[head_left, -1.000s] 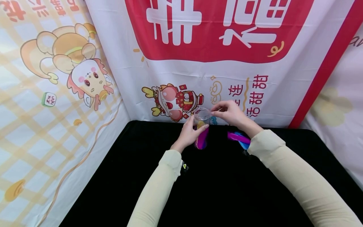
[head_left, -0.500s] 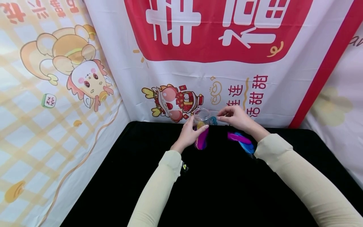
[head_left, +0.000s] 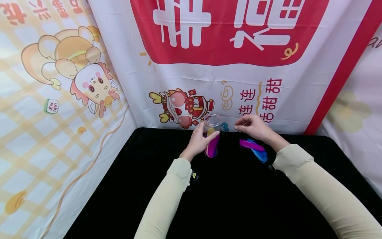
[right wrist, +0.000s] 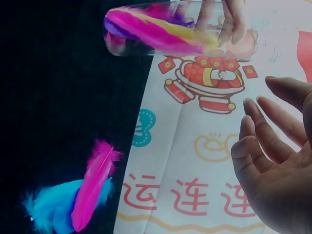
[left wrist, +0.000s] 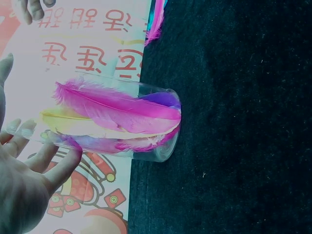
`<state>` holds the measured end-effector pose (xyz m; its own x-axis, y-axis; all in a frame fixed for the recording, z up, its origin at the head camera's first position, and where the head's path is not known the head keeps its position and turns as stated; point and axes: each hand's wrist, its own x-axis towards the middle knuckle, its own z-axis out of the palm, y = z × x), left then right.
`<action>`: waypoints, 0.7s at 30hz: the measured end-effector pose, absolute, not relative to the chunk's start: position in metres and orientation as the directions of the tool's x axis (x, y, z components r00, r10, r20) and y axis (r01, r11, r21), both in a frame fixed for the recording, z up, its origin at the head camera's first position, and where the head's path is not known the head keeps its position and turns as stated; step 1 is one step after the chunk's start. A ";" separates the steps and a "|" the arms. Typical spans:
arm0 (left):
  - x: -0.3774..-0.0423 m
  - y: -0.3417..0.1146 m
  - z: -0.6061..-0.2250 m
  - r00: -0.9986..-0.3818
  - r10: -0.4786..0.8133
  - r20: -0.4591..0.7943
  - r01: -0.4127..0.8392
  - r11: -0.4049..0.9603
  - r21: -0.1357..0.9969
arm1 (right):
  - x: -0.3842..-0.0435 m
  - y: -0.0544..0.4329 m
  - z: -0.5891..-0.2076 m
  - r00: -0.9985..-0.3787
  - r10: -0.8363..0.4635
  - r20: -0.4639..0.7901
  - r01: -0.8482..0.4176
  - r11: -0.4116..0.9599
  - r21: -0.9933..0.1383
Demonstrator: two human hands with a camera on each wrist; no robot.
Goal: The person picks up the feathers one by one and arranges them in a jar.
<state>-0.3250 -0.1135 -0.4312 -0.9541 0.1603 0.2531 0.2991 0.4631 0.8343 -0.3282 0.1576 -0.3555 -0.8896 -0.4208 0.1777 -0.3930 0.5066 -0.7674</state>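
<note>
My left hand (head_left: 197, 138) grips a clear jar (head_left: 212, 121), fingers and thumb around its side. The jar stands upright near the table's back edge, its mouth uncovered. Inside it are magenta, yellow and purple feathers (left wrist: 122, 109), seen closely in the left wrist view. To the right of the jar hovers my right hand (head_left: 254, 127), apart from it. In the right wrist view, that hand's fingers are loosely bent, the thumb stands off, and nothing lies between them. Below it on the table, a magenta feather (head_left: 251, 145) lies across blue feathers (head_left: 261, 156).
Black cloth covers the table (head_left: 221, 196). Behind its back edge hangs a white and red printed backdrop (head_left: 226, 63), with a checked cartoon sheet (head_left: 74, 76) on the left. A small dark object (head_left: 194, 176) shows at my left cuff.
My right hand has drawn away from the jar's rim, moving right and slightly down. More of the loose blue feathers now shows past the right sleeve. The left hand and jar have stayed still.
</note>
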 end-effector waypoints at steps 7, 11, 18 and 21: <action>-0.325 -0.113 -0.431 -0.952 0.161 0.259 0.304 0.459 0.835 | -0.331 0.166 -0.361 -0.901 -0.415 0.131 -0.360 0.541 -0.760; -0.324 -0.112 -0.431 -0.953 0.159 0.259 0.304 0.462 0.833 | -0.333 0.171 -0.367 -0.901 -0.417 0.120 -0.348 0.530 -0.774; -0.325 -0.113 -0.431 -0.956 0.161 0.244 0.292 0.462 0.837 | -0.336 0.182 -0.376 -0.909 -0.410 0.073 -0.313 0.557 -0.769; -0.325 -0.113 -0.432 -0.956 0.161 0.246 0.293 0.461 0.837 | -0.335 0.186 -0.380 -0.913 -0.403 0.067 -0.308 0.571 -0.761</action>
<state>-0.3252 -0.1130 -0.4315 -0.9559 0.1614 0.2455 0.2930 0.4615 0.8374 -0.3350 0.1862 -0.3804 -0.9128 -0.4027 0.0672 -0.3078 0.5706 -0.7614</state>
